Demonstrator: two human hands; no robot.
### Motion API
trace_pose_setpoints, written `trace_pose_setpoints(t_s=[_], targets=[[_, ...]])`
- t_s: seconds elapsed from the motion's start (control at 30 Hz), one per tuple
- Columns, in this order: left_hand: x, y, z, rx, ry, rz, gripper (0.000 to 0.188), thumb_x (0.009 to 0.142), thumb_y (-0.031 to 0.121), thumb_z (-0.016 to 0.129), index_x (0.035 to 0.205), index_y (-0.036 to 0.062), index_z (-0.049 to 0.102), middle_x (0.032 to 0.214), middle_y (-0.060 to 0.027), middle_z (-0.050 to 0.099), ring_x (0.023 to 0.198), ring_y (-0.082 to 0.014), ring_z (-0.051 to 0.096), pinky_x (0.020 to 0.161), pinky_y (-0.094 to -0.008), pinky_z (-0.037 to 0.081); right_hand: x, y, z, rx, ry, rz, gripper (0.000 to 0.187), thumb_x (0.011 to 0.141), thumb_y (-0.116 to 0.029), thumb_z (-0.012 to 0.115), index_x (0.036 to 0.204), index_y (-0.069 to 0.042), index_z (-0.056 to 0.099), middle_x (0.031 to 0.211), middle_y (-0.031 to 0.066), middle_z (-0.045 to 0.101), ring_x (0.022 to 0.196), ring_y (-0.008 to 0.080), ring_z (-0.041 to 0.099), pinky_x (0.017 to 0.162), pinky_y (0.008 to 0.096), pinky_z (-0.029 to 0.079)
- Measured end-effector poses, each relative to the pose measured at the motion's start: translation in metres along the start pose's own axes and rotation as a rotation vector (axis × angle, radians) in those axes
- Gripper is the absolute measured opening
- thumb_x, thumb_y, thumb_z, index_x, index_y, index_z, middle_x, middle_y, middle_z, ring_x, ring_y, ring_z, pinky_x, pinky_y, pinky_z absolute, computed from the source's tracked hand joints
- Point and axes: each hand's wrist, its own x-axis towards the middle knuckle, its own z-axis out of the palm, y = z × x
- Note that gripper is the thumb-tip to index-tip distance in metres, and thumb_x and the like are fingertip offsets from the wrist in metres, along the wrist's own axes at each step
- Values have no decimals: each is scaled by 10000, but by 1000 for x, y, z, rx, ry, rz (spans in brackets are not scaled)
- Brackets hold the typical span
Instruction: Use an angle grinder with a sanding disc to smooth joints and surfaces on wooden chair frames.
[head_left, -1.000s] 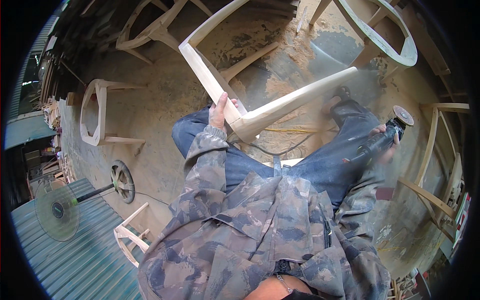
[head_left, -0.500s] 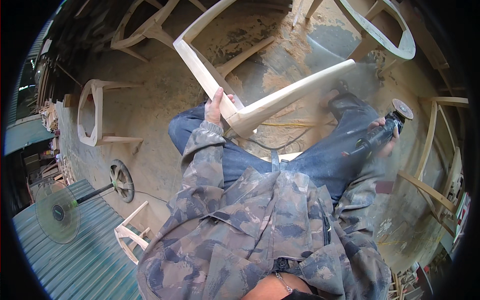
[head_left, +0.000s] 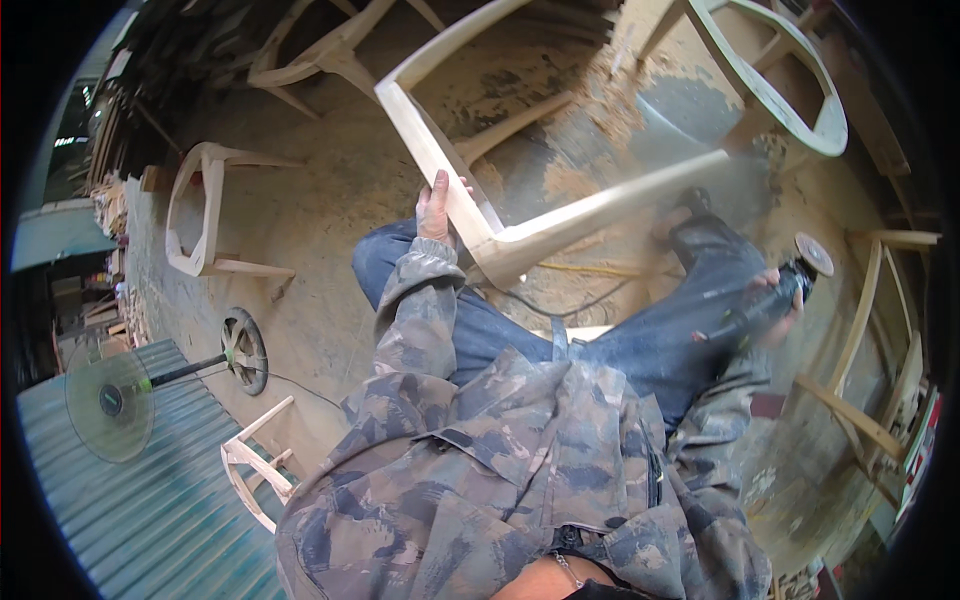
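Observation:
A pale wooden chair frame (head_left: 425,140) stands tilted between my spread knees, its near corner pointing at me and one leg reaching out to the right. My left hand (head_left: 437,212) is closed around its left rail, thumb on top, close to that corner. Off to the right, above my right knee, my right hand (head_left: 780,305) grips a dark angle grinder (head_left: 752,308). The grinder's round sanding disc (head_left: 814,255) faces up and away from the chair frame, apart from it. Motion slightly blurs the grinder and my right fingers.
More wooden chair frames stand around: one at left (head_left: 208,215), one at far right (head_left: 770,70), one at the right edge (head_left: 860,320). A pedestal fan (head_left: 112,400) lies at lower left by corrugated sheeting (head_left: 190,470). A cord (head_left: 570,310) crosses the dusty floor.
The whole view has shifted, so the surroundings sit a little lower and farther right. My left hand keeps its hold on the chair frame, and my right hand still holds the grinder.

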Motion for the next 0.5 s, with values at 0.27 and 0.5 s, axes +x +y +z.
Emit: trace_pose_setpoints(t_s=[0.27,0.5], targets=[[-26,12,-19,-13,-147,-135,464,899,239,645,1226,-41,472,1122,-159,624,1024,-265,618,891,-411,522,-1,11,12,66,46,-74,438,808,-215,675,1066,15,405,944,106,487,878,198,509,869,370,456],[-12,37,-34,-173,-225,-250,977,710,796,493,1231,-29,456,1096,-231,610,944,-326,634,866,-454,527,-10,4,19,-79,46,-93,452,814,-227,675,1083,19,409,961,120,498,907,209,524,882,376,463]])
